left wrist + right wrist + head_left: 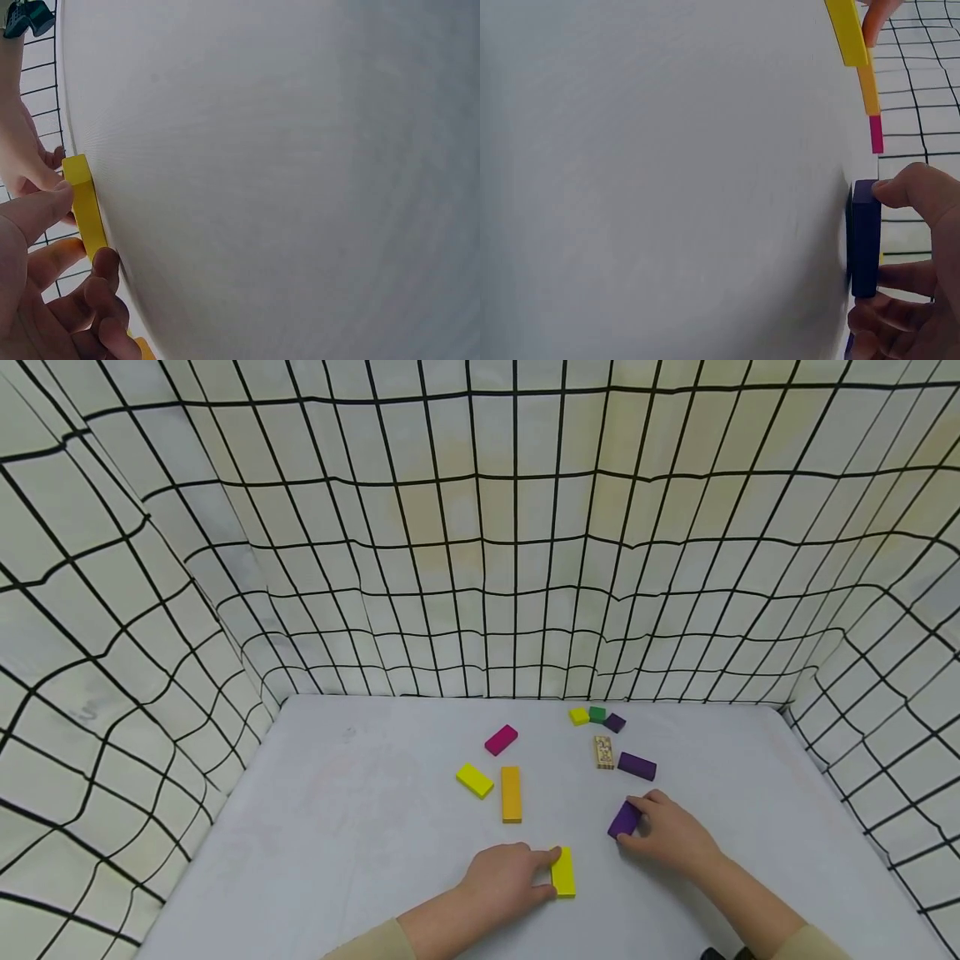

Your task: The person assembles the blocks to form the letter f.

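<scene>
In the head view my left hand point(504, 887) pinches a yellow block point(565, 872) at its left side, low in the middle of the white table. The left wrist view shows the thumb near one end of this yellow block point(87, 210) and fingers toward the other. To the right, my right hand point(673, 833) holds a purple block point(625, 820) by its ends between thumb and fingers. In the right wrist view the purple block point(865, 240) appears upright beside the white surface, with a shadow along it. Whether it touches the table I cannot tell.
Ahead on the table point(337, 810) lie an orange block point(511, 795), a yellow block point(475, 781), a magenta block point(501, 740), a purple block point(637, 766) and a patterned beige block point(603, 752). Small yellow, green point(597, 715) and dark purple pieces lie farther back. Black netting point(480, 543) surrounds the table.
</scene>
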Demonstrator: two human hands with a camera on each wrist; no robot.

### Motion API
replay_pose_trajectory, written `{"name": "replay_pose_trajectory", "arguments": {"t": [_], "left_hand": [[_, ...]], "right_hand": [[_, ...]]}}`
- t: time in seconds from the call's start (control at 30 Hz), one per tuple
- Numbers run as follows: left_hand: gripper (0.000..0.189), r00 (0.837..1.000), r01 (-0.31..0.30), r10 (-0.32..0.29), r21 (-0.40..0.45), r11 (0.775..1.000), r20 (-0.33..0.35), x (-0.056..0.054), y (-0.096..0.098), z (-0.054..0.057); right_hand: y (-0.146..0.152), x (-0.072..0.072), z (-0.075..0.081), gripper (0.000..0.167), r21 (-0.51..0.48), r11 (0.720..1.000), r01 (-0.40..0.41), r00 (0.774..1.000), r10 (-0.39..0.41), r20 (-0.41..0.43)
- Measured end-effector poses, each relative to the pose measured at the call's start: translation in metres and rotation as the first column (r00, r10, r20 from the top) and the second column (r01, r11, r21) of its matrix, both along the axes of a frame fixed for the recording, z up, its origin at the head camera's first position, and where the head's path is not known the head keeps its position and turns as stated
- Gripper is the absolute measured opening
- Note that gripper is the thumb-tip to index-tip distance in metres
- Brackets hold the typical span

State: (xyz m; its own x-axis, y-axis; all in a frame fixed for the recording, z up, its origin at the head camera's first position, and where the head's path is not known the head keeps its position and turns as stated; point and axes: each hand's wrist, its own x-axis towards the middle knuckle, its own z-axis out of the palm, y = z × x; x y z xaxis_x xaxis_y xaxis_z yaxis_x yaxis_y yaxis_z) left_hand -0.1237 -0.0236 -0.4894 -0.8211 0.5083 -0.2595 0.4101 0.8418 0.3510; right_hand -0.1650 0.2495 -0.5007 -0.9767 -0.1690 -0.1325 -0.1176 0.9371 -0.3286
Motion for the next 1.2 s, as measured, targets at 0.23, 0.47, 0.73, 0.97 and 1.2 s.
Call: {"name": "replay_pose_trajectory", "arguments": {"t": [0.23,0.47,0.73,0.97,1.2], "left_hand": [[0.05,1.0,0.008,-0.008,-0.009,1.0,0.012,0.002,0.0,0.0],[0.051,0.999,0.031,-0.031,0.006,1.0,0.009,0.007,-0.001,0.004],[0.051,0.999,0.045,-0.045,-0.001,0.999,0.014,0.008,-0.003,0.002],[0.05,0.999,0.045,-0.045,0.017,0.999,0.008,0.01,-0.003,-0.001],[0.047,0.999,0.049,-0.048,0.03,0.998,-0.012,0.011,-0.003,-0.003]], "right_hand": [[-0.03,-0.009,-0.005,0.067,-0.048,0.995,-0.086,0.996,0.086,-0.011],[-0.052,-0.016,-0.006,0.065,-0.089,0.982,-0.167,0.985,0.169,0.021],[-0.059,-0.017,-0.009,0.064,-0.183,0.955,-0.231,0.967,0.246,0.06],[-0.057,-0.016,-0.009,0.051,-0.309,0.936,-0.167,0.98,0.193,0.057],[-0.058,-0.018,-0.009,0.042,-0.367,0.914,-0.172,0.97,0.222,0.097]]}}
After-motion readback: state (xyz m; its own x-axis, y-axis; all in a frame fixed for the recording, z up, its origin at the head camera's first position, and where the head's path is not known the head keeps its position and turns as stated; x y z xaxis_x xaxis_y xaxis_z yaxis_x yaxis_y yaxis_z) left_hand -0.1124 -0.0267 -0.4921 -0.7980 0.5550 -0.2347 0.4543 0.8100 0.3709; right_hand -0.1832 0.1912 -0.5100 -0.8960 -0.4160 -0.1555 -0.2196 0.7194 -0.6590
